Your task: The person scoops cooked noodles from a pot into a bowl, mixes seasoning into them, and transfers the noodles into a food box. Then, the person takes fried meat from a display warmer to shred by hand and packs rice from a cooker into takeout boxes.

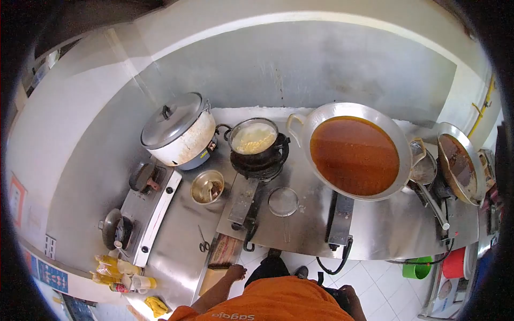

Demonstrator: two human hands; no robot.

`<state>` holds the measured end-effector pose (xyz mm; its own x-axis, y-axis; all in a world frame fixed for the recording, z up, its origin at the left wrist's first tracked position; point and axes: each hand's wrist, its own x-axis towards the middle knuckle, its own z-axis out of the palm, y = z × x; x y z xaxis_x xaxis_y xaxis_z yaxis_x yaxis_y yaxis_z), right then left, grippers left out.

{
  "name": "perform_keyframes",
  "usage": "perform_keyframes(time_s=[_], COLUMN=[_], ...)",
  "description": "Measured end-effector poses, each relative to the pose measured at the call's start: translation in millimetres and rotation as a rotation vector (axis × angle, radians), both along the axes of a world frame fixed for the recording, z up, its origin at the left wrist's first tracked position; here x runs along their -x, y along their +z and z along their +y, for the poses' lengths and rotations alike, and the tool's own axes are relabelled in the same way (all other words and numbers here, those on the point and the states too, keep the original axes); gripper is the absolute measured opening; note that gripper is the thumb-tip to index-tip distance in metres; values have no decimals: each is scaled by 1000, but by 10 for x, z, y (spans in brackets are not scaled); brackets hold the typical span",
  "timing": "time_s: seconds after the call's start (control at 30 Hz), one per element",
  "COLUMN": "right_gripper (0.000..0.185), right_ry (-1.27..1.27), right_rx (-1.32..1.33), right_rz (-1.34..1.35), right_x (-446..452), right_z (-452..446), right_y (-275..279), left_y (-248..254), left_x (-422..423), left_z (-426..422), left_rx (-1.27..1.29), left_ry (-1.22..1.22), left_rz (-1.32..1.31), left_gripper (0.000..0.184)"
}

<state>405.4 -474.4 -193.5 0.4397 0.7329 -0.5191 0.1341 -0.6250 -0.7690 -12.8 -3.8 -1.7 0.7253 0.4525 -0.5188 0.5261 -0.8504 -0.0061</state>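
My left hand (235, 272) hangs low beside the counter's front edge, fingers loosely curled, with nothing visible in it. Closest to it are a patterned board (224, 249) and a brown piece below that. My right hand (349, 292) is down at my right side; its fingers are hidden. Ahead, a pot of pale bubbling food (254, 140) sits on a black burner. To its right, a large wok (311, 174) holds reddish-brown liquid. A round strainer (283, 202) and a pair of scissors (204, 245) lie on the steel counter.
A lidded rice cooker (184, 140) and a steel bowl (208, 187) stand left, near a two-burner stove (155, 222). Oil bottles (110, 267) and a yellow cloth (156, 306) are at lower left. A ladle (431, 203) and second wok (459, 163) are right; hoses hang below.
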Motion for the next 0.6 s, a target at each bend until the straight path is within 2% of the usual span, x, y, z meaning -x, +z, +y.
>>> perform_keyframes(time_s=[0.03,0.07,0.1,0.13,0.17,0.2,0.23,0.27,0.3,0.33,0.37,0.4,0.43,0.5,0.57,0.6], right_gripper=[13,27,30,23,16,17,19,19,23,30,33,30,29,34,46,46], right_ry=[-3,-4,229,388,528,442,349,586,464,567,503,467,355,286,272,275], right_rx=[125,125,-186,-239,-304,-334,-357,-468,-223,-261,-198,-345,-390,-414,-412,-410], right_rz=[20,233,147,10,-136,81,294,51,152,-16,9,-207,-235,-345,-476,-482], right_x=[-16,-61,-62,-90,-106,-73,-54,-86,-40,-39,-24,29,75,183,285,353], right_z=[115,225,190,388,677,845,1000,1254,1477,1700,1915,2097,2268,2543,2751,2849], right_y=[209,334,-346,181,1070,1217,1342,1915,2331,2451,2984,2899,2832,2912,3006,3062], left_y=[-240,-335,-190,69,279,426,603,386,117,462,905,864,776,1517,1718,1772], left_x=[159,294,292,182,104,91,-33,85,215,8,-262,-313,-330,-820,-1006,-1023], left_z=[134,171,80,-28,-88,-98,-198,-31,145,44,-83,147,188,138,229,258], left_rx=[383,760,759,450,145,-31,-45,35,116,339,569,892,903,959,925,885], left_ry=[311,628,643,397,149,-99,183,239,293,618,945,1192,1196,1521,1461,1395], left_rz=[-159,-320,-309,-292,-266,-286,-328,-394,-462,-666,-863,-914,-923,-1115,-1048,-977], left_gripper=[13,13,13,12,12,14,12,13,15,19,24,28,28,28,29,29])
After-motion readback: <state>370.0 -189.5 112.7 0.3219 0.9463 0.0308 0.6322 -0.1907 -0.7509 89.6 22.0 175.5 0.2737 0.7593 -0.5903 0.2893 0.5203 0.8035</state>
